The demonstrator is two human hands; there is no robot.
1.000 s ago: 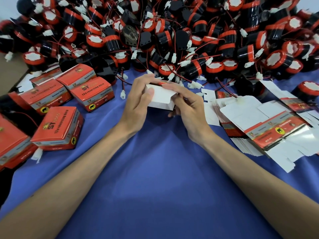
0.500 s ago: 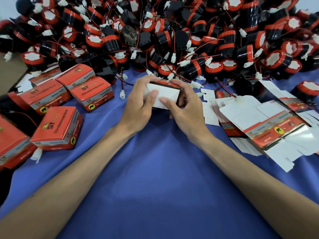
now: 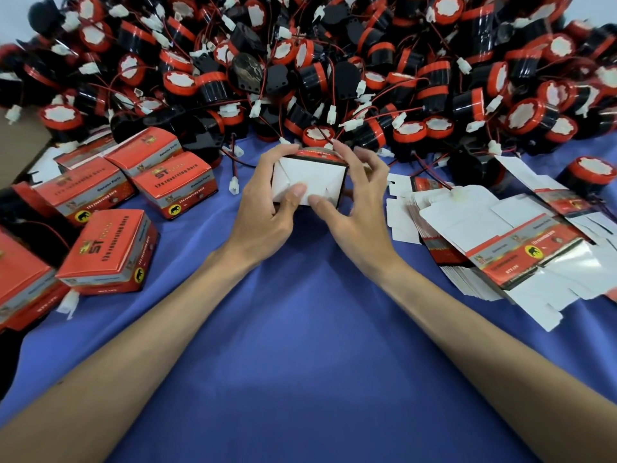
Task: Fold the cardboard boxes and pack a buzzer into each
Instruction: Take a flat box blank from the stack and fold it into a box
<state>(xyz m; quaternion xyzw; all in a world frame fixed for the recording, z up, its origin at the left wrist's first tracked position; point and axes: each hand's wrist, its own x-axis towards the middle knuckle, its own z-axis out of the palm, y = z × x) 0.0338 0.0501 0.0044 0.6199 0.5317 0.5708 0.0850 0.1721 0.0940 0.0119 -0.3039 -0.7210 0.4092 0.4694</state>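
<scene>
Between both hands, a small cardboard box (image 3: 314, 177) shows its white folded end flaps toward me. My left hand (image 3: 267, 202) grips its left side, thumb pressing on the flaps. My right hand (image 3: 354, 202) holds the right side, thumb on the flaps and fingers arched over the top. A big heap of black-and-red buzzers (image 3: 334, 61) with red wires and white plugs fills the far side. A stack of flat unfolded boxes (image 3: 494, 248) lies at the right.
Several closed red boxes (image 3: 110, 248) lie on the left of the blue cloth (image 3: 300, 345). A lone buzzer (image 3: 587, 175) stands at the far right. A loose white plug (image 3: 234, 186) lies left of the held box.
The white flaps, loose a second ago, are now folded in across the box's end. Both thumbs have moved onto the flaps, and the right fingers have lifted over the top.
</scene>
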